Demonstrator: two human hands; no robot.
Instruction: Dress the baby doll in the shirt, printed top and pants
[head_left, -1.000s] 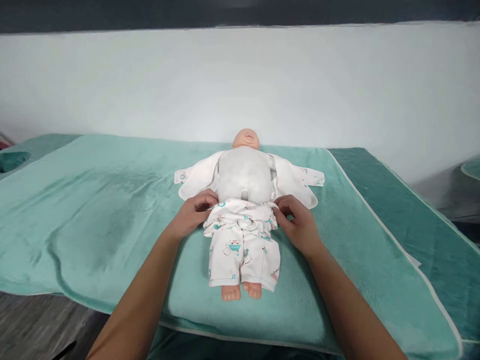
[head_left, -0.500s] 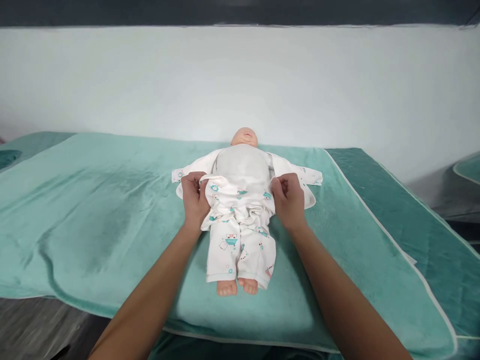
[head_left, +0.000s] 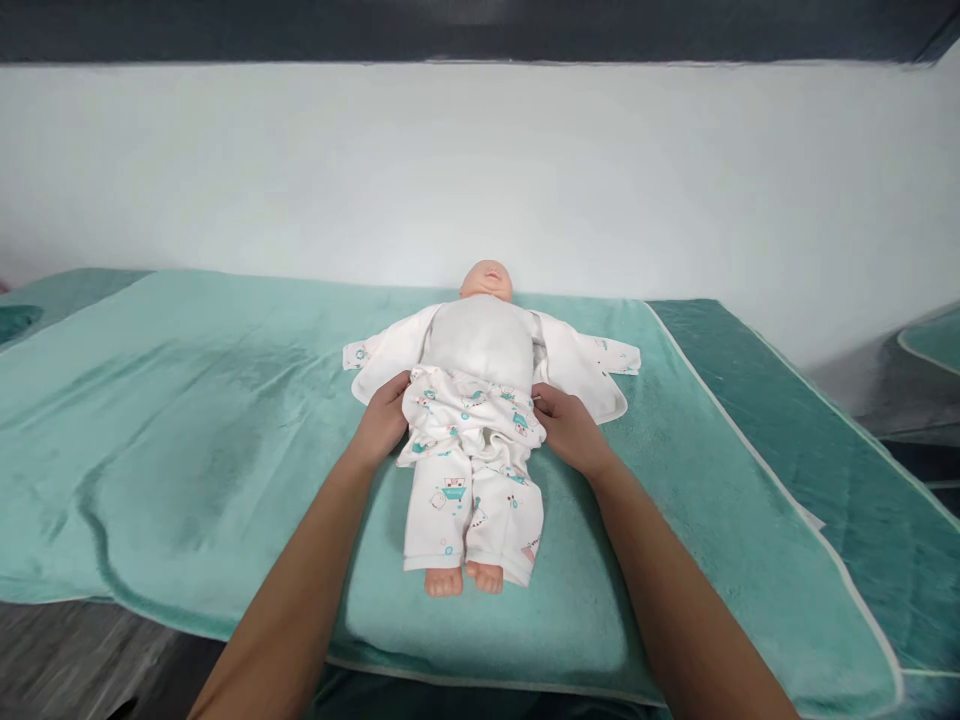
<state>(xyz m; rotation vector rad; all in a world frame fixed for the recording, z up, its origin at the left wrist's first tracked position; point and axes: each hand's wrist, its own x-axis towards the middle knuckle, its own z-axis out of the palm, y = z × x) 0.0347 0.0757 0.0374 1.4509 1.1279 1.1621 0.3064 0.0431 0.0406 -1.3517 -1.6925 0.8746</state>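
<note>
while around the doll's (head_left: 482,338) legs, boat-printed pants (head_left: 465,430) between both hands (head_left: 381,425) (head_left: 570,430), grip unclear

Open room stretched across the blanket (head_left: 217,450) either side of the doll (head_left: 484,335). Spread sleeves (head_left: 619,355) narrowed it; the wall (head_left: 480,170) closed the far end.

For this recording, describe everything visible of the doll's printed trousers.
The trousers are white, soft-looking cloth printed with boats and other figures, mostly teal. On the doll, their legs lie side by side, bare feet below the cuffs. The upper part is bunched in folds, reaching the belly. The left hand and right hand touch its sides.
</note>
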